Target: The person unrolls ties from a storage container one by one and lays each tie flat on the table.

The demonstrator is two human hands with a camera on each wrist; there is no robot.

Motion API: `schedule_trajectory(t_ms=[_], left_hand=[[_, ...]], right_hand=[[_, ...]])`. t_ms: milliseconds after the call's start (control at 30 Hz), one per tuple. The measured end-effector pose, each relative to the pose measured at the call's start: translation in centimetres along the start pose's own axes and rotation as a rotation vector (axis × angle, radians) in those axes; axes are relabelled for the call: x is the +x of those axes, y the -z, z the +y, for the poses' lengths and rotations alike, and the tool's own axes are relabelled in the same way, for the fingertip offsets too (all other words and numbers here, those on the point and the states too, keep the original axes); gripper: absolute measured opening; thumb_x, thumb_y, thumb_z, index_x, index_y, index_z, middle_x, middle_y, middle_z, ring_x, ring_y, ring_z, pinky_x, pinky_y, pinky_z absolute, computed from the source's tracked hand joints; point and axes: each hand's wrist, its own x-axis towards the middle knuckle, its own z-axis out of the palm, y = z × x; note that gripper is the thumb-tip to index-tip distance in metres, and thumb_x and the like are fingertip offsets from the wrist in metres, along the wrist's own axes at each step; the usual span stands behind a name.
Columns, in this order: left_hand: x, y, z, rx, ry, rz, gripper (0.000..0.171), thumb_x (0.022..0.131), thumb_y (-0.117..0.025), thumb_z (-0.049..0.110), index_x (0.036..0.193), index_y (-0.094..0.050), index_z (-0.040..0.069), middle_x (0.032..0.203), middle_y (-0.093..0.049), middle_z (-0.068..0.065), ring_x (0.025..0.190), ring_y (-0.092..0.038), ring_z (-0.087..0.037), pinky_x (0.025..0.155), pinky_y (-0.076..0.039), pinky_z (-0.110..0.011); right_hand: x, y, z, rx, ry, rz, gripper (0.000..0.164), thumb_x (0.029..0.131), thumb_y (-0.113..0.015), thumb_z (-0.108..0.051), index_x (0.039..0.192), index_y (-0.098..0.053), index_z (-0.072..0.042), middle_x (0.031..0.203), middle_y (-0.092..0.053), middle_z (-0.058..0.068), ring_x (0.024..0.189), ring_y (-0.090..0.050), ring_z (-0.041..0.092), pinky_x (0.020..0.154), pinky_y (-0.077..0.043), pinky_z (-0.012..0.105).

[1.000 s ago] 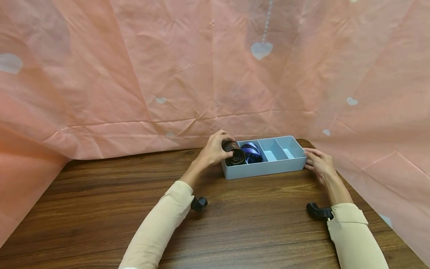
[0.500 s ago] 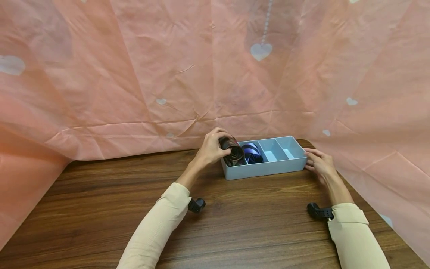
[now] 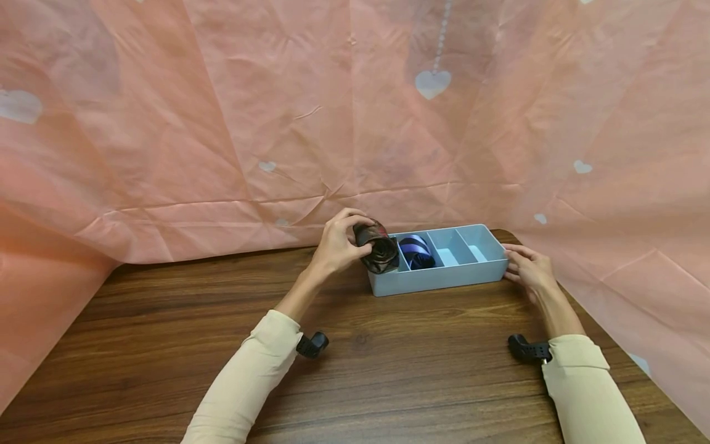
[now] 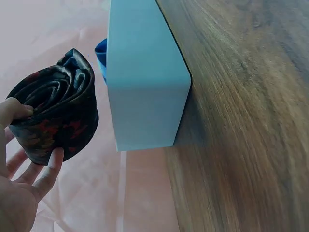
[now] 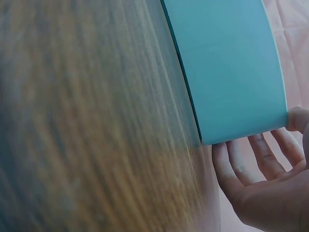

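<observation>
My left hand (image 3: 336,242) grips a rolled-up dark necktie (image 3: 379,248) with a reddish floral pattern, thumb on the coil's near side and fingers round its back. In the left wrist view the rolled necktie (image 4: 57,108) sits above the rim of the pale blue divided box (image 4: 145,113), apart from it. A second rolled necktie (image 3: 417,252), blue with light stripes, lies in the box's second compartment from the left. At the box's right end my right hand (image 3: 529,271) rests its extended fingers against the end wall (image 5: 241,96), thumb at the rim.
The box stands near the back right of a wooden table (image 3: 388,357). Two compartments on its right side show their bare floors. A pink curtain (image 3: 222,123) with pale hearts hangs close behind and on both sides.
My left hand has drawn the dark necktie up and leftward out of the leftmost compartment, baring part of it. My right hand and the box have stayed in place.
</observation>
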Motion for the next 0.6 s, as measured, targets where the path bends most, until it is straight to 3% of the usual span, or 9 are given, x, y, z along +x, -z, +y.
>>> schedule_trajectory(t_ms=[167, 600], left_hand=[[-1.2, 0.5, 0.3, -0.036, 0.017, 0.011, 0.034, 0.076, -0.079, -0.008, 0.110, -0.074, -0.004, 0.122, -0.064, -0.019, 0.105, -0.066, -0.034, 0.072, -0.061, -0.046], [-3.4, 0.9, 0.6, -0.059, 0.028, 0.025, 0.034, 0.076, -0.080, -0.008, 0.109, -0.074, -0.002, 0.122, -0.063, -0.018, 0.105, -0.067, -0.035, 0.073, -0.062, -0.044]], right_hand=[[0.0, 0.1, 0.0, 0.024, 0.000, -0.004, 0.033, 0.105, -0.058, -0.009, 0.089, -0.078, -0.030, 0.087, -0.071, -0.018, 0.076, -0.070, 0.003, 0.067, -0.059, 0.022], [0.2, 0.3, 0.1, -0.003, 0.000, 0.006, 0.031, 0.105, -0.058, -0.011, 0.091, -0.077, -0.031, 0.086, -0.070, -0.019, 0.076, -0.069, 0.001, 0.067, -0.059, 0.022]])
